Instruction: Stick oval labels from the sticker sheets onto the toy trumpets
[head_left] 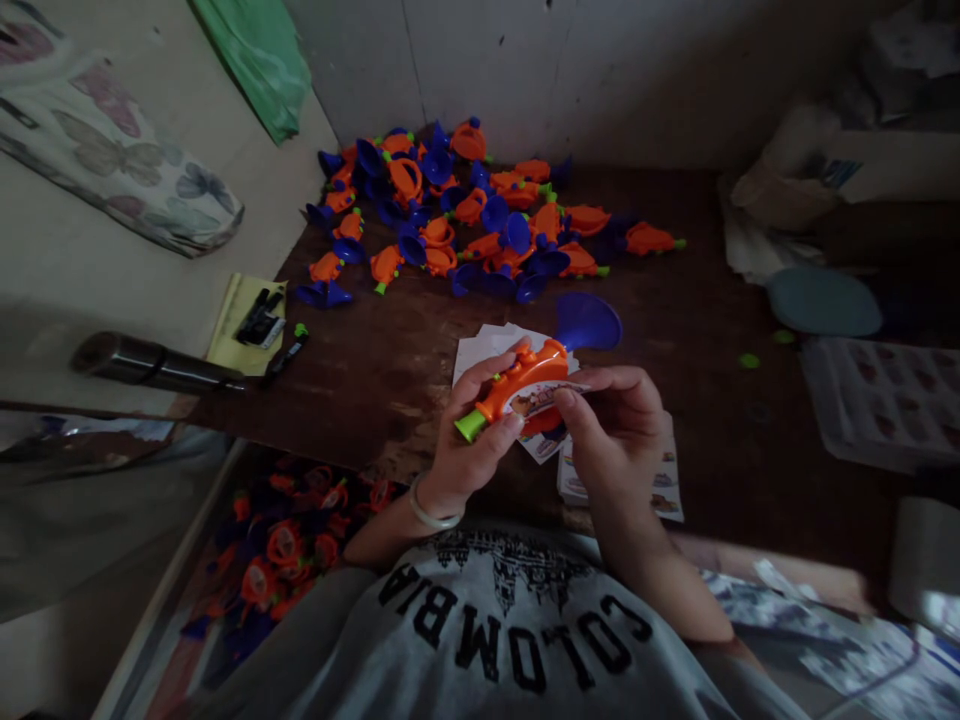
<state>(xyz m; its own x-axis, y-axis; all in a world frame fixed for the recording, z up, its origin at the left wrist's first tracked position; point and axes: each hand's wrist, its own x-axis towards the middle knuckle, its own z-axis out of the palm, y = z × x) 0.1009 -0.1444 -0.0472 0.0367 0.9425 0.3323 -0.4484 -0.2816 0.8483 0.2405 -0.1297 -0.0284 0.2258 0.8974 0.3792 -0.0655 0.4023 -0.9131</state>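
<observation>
A toy trumpet (517, 383), orange with a blue bell and a lime-green mouthpiece, is gripped at its mouthpiece end by my left hand (476, 420). Fingers and thumb of my right hand (619, 425) pinch the end of a printed sticker (541, 398), which lies along the trumpet's side. Whether all of the sticker adheres, I cannot tell. Under the trumpet are white sheets (480, 347), partly hidden by it. A stack of sticker sheets (667, 480) sits beneath my right wrist.
Many similar toy trumpets (450, 215) are heaped at the back of the brown table (360, 370). More fill a container (285, 560) below left. A yellow pad (225, 335) and dark cylinder (150, 362) lie left; a clear plastic tray (885, 400) is right.
</observation>
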